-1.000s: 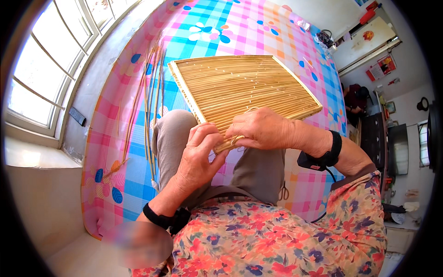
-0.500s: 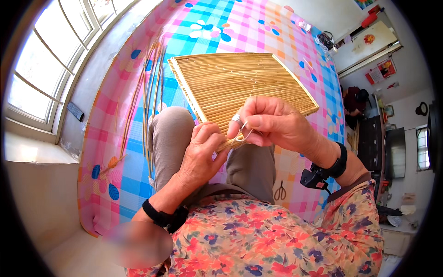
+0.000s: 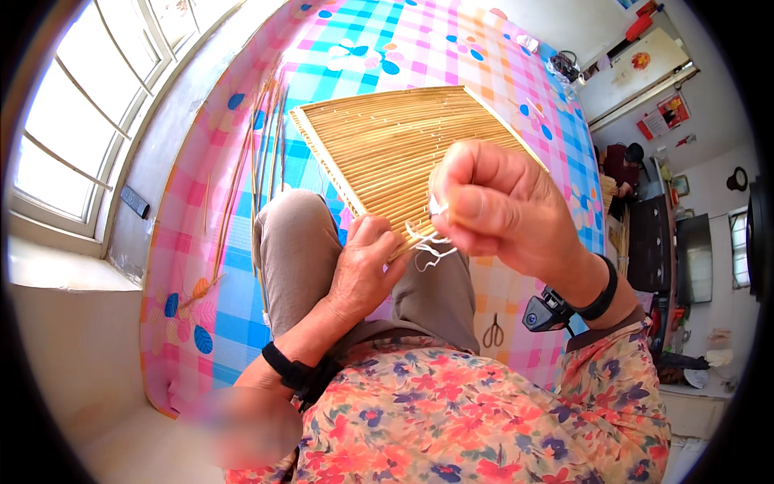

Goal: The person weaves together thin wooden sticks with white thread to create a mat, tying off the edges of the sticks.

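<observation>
A panel of yellow stalks (image 3: 379,153), bound side by side, slants away from my knees across the checked sheet. My left hand (image 3: 364,262) is closed on its near edge, fingers curled over the lowest stalks. White string (image 3: 431,246) comes out in loose loops at that edge. Above and to the right, my right hand (image 3: 512,202) pinches the string between thumb and fingers, lifted off the panel, and hides part of its right side. My knees (image 3: 297,230) are under the near edge.
Long loose stalks (image 3: 240,173) lie left of the panel. Scissors (image 3: 493,331) rest on the checked sheet (image 3: 234,310) by my right thigh. A remote control (image 3: 135,202) is on the windowsill. Another person (image 3: 619,173) is at the far right, with a dark cabinet (image 3: 649,242) nearby.
My right hand has turned over and risen with the string, which now shows as white loops at the edge. My left hand keeps its grip. The panel has shifted slightly.
</observation>
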